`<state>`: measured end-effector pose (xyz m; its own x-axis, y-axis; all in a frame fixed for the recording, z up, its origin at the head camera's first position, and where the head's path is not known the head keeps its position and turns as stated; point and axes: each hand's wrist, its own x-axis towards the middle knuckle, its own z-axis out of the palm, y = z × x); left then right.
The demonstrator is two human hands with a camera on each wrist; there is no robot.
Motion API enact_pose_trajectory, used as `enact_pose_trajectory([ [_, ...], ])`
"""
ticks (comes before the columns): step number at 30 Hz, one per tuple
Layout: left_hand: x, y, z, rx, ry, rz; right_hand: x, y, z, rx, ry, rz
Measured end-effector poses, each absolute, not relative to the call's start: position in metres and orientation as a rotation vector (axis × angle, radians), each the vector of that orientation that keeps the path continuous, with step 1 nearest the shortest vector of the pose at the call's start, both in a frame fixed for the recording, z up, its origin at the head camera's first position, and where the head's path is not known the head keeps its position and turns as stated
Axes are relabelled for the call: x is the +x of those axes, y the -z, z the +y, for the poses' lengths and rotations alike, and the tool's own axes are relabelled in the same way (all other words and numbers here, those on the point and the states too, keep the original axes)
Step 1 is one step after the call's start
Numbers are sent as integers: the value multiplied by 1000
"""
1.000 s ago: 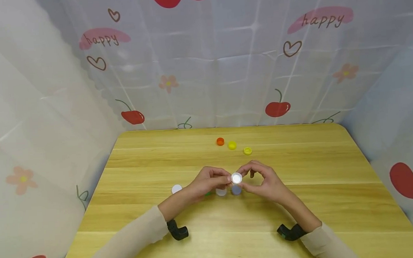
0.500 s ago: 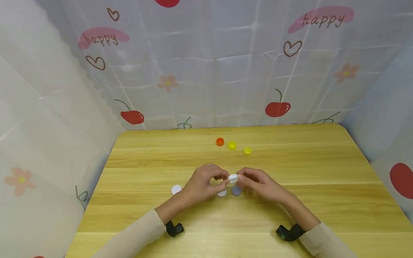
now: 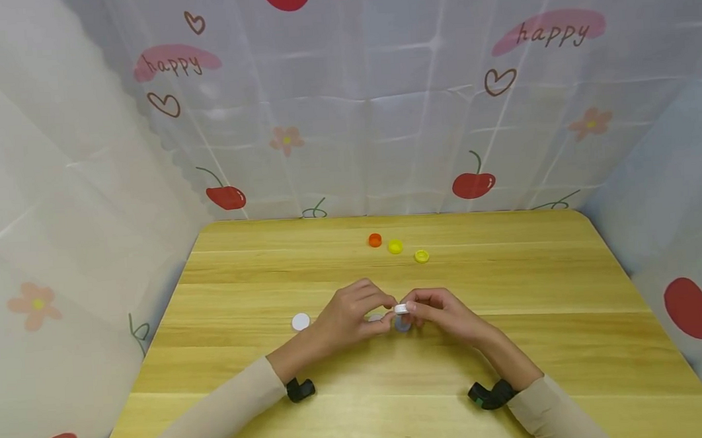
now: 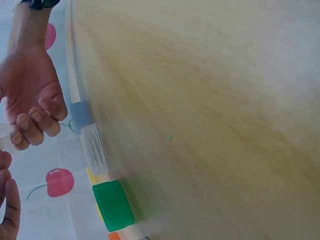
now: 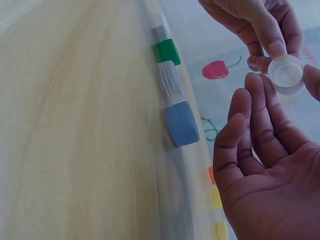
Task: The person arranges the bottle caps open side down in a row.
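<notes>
A small white bottle cap [image 3: 401, 309] is up between both hands, seen edge-on in the head view. My left hand [image 3: 356, 313] pinches it from the left with thumb and index finger. From the right, my right hand [image 3: 448, 313] holds it between thumb and fingers. The right wrist view looks at the round face of the white cap [image 5: 286, 74]. Just below the hands on the table lie a grey-blue cap [image 3: 402, 324] and a clear cap [image 3: 376, 317], both partly covered. A green cap [image 4: 113, 206] shows in the wrist views but is hidden by my left hand in the head view.
Another white cap [image 3: 301, 322] lies left of my left hand. Farther back on the wooden table [image 3: 269, 250] are an orange cap [image 3: 375, 240] and two yellow ones, a nearer yellow cap [image 3: 421, 256] among them. A patterned curtain [image 3: 358, 132] closes off the back.
The white cap has turned from showing its hollow inside to edge-on. Both hands have shifted their fingers around it, and the left hand has rolled slightly. The caps on the table have stayed put.
</notes>
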<state>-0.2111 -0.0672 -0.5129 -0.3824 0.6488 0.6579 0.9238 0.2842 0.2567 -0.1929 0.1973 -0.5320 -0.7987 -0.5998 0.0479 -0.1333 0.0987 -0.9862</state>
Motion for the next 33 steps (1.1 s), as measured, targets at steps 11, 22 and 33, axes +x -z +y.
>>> enact_pose_trajectory([
  [11,-209,515,-68,-1389,876,-2180,-193,534,199,-734,1757,2037],
  [22,-207,520,-71,-1237,1201,-2430,-181,536,190,-911,1707,2586],
  [33,-209,523,-71,-1317,1195,-2402,-178,539,193,-1024,1639,2673],
])
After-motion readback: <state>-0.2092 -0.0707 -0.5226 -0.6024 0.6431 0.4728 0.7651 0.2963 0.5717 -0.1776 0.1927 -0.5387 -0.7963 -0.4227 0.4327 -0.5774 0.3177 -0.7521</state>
